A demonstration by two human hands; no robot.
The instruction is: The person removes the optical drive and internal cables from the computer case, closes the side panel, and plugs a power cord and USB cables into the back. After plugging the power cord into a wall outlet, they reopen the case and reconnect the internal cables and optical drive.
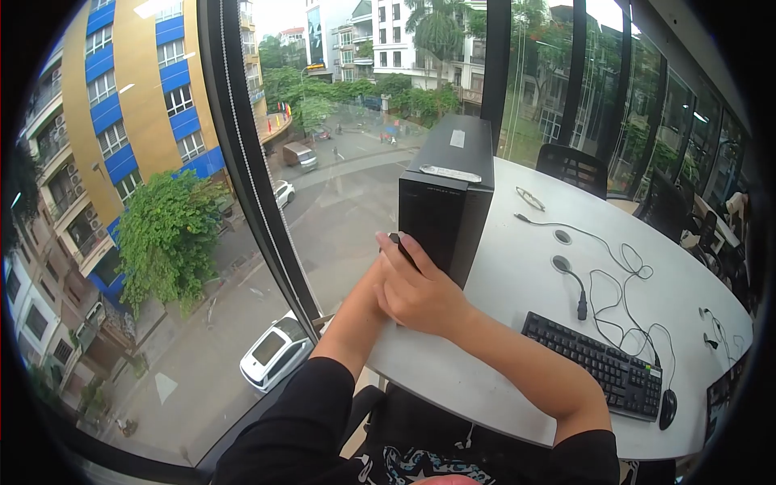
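Right hand (420, 293) lay over everything here, fingers closed together and curled against the near left edge of the computer tower (444, 212). A small dark thing (394, 238) poked out at the fingertips, too small to name, and whether it was pinched or just touched couldn't be told. The left hand was completely buried under the right one; only the left forearm (352, 323) showed, running up from the black sleeve, so whether that hand was spread or clenched couldn't be told. The tower's lower front corner was masked by the hands too.

The tower stood upright on the left end of the white table (517, 267), just beside the window frame (250, 162). Its narrow dark face was turned toward the person, and its long top ran away from them toward the glass, with a pale strip (449, 172) lying across it.

Off to the right, well apart from the hands, a black keyboard (594, 364) and mouse (668, 408) sat near the table edge with loose cables (614, 283) trailing between them. The far right edge was dark and hard to read.
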